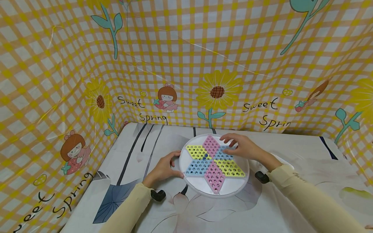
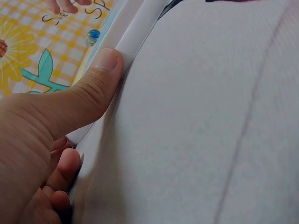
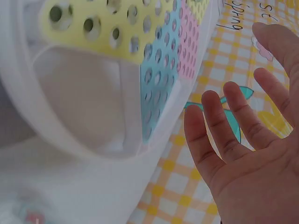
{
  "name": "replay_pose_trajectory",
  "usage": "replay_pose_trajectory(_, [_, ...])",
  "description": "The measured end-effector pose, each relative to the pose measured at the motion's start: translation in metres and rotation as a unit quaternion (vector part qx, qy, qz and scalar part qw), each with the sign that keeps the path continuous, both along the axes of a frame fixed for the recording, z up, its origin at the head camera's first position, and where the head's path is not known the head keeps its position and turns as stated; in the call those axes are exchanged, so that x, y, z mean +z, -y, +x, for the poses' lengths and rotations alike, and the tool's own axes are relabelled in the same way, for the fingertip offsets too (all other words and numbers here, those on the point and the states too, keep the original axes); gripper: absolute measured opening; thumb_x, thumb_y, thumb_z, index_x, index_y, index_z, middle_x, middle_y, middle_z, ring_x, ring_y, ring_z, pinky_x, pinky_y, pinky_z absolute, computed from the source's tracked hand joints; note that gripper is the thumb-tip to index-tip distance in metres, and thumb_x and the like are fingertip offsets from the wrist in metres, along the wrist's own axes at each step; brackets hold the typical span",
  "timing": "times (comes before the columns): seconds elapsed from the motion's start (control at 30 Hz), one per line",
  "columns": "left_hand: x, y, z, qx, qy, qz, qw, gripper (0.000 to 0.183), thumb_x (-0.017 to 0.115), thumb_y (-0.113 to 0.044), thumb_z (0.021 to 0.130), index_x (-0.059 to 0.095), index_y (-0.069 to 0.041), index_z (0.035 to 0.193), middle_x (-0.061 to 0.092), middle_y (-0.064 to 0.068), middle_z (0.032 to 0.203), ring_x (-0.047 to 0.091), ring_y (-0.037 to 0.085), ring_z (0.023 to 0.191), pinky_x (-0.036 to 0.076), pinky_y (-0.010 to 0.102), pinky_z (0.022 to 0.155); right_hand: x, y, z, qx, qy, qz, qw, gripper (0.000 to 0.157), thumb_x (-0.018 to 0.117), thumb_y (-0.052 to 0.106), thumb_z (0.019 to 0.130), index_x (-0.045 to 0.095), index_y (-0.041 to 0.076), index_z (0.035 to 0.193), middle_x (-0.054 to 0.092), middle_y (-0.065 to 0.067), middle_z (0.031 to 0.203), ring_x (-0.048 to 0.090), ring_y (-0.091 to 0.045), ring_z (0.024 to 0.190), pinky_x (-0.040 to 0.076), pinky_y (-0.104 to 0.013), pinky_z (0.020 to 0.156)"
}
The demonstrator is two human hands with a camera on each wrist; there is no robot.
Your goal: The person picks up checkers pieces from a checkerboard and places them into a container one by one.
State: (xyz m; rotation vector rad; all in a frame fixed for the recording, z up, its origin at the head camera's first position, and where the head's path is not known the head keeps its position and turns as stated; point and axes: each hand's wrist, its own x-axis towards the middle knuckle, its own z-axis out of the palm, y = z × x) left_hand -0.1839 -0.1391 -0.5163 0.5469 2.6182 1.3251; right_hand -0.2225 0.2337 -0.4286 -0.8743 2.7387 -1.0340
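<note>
A round white Chinese checkers board [image 1: 234, 187] with a pink, yellow and blue star full of holes lies on the table. Blue marbles [image 1: 205, 157] sit near the star's middle; in the left wrist view a blue marble [image 2: 93, 36] stands up above the rim. My left hand [image 1: 164, 166] holds the board's left edge, its thumb [image 2: 105, 63] against the rim and its fingers bent beyond it. Over the far right blue section is my right hand [image 1: 240, 145], fingers spread and holding nothing; the right wrist view shows its palm and apart fingertips [image 3: 195, 116].
A white dish-like thing [image 1: 282, 158] lies right of the board, partly behind the right forearm. The table [image 1: 221, 216] wears a pale flowered cover. Checked yellow cloth [image 1: 186, 58] rises behind and at both sides. Each wrist carries a black device [image 1: 158, 195].
</note>
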Motion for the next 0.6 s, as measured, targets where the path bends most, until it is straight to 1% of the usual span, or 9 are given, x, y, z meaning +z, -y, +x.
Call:
replay_pose_trajectory(0.13, [0.0,0.0,0.0,0.003,-0.001,0.01,0.9999,0.095,0.099,-0.021,0.067,0.052,-0.013,0.149,0.061,0.004,0.097,0.047,0.016,0.081,0.038,0.027,0.07,-0.005,0.01,-0.004,0.007,0.017,0.001,1.0,0.046,0.08,0.018,0.091,0.063,0.004,0.131,0.066,-0.019,0.121,0.067,-0.035,0.099,0.057,-0.037,0.078])
replay_pose_trajectory(0.3, [-0.002,0.0,-0.001,0.007,0.0,0.012,0.9999,0.093,0.099,-0.022,0.067,0.054,-0.014,0.147,0.064,0.005,0.105,0.048,0.016,0.081,0.038,0.027,0.07,-0.012,0.021,-0.008,0.02,0.026,0.002,0.999,0.045,0.079,0.019,0.092,0.064,0.005,0.132,0.067,-0.018,0.118,0.066,-0.033,0.097,0.056,-0.038,0.078])
replay_pose_trajectory(0.43, [-0.003,0.001,-0.002,0.008,0.004,0.015,0.9998,0.09,0.099,-0.021,0.067,0.055,-0.014,0.146,0.065,0.001,0.123,0.049,0.015,0.082,0.039,0.027,0.071,-0.017,0.029,-0.009,0.033,0.016,0.003,0.999,0.043,0.079,0.017,0.091,0.065,0.004,0.13,0.067,-0.015,0.114,0.066,-0.032,0.093,0.054,-0.037,0.077])
replay_pose_trajectory(0.53, [-0.002,0.001,-0.002,0.009,0.009,0.016,0.9998,0.089,0.099,-0.021,0.067,0.056,-0.014,0.145,0.064,-0.002,0.126,0.049,0.015,0.082,0.039,0.026,0.071,-0.019,0.034,-0.01,0.034,0.015,0.007,0.999,0.04,0.08,0.016,0.091,0.067,0.005,0.126,0.066,-0.013,0.11,0.064,-0.031,0.091,0.054,-0.036,0.077])
replay_pose_trajectory(0.6, [-0.002,0.001,-0.002,0.008,0.01,0.018,0.9998,0.087,0.098,-0.021,0.068,0.057,-0.015,0.144,0.064,-0.002,0.124,0.049,0.015,0.082,0.039,0.026,0.07,-0.02,0.037,-0.011,0.033,0.019,0.013,0.999,0.038,0.08,0.016,0.09,0.068,0.006,0.125,0.066,-0.012,0.109,0.063,-0.03,0.091,0.053,-0.036,0.077])
